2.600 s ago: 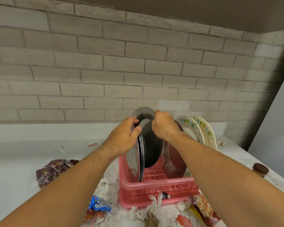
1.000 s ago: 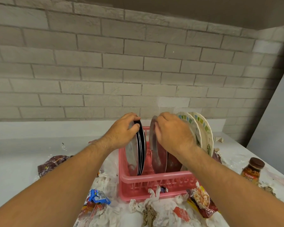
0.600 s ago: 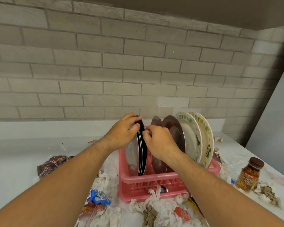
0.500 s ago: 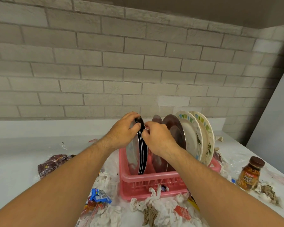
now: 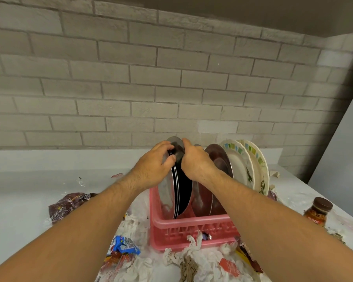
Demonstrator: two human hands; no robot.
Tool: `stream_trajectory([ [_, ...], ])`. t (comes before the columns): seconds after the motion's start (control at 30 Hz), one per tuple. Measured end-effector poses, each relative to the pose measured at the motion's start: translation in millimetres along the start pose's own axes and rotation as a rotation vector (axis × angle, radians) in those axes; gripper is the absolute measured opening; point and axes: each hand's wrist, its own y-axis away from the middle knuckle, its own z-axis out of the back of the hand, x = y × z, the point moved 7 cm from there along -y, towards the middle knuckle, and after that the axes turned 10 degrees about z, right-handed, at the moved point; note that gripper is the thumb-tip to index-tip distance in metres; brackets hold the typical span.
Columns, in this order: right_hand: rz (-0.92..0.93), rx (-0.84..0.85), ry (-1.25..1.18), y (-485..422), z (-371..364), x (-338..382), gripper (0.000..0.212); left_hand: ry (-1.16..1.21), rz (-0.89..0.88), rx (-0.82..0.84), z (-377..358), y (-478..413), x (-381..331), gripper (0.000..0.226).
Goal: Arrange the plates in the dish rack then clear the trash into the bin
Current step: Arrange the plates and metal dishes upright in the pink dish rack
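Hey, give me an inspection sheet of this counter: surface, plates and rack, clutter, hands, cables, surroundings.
Surface: white countertop, strewn with trash.
Job's things: pink plastic dish rack holds upright black and steel round plates left, reddish metal plates middle, two white patterned plates right; bin not in view.
Clutter: crumpled white tissues, blue snack wrapper, dark maroon wrapper, brown-lidded glass jar.
Hands: left hand and right hand grip those left plates' top rims, fingers curled.
Cables: nothing seen.
Surroundings: grey brick wall.
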Motion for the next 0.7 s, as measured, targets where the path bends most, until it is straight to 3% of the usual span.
stream_trajectory([
  [0.4, 0.072, 0.057, 0.219, -19.5, 17.0, 18.1, 0.082, -0.082, 0.014, -0.025, 13.0, 3.0, 11.2, 0.043],
  [0.6, 0.149, -0.151, 0.366, -31.5, 63.9, 41.1, 0.08, -0.127, 0.007, -0.013, 14.7, 3.3, 14.8, 0.044],
  [0.7, 0.143, -0.175, 0.438, -25.6, 67.3, 44.4, 0.086, -0.142, 0.018, -0.012, 12.9, 2.7, 15.7, 0.047],
])
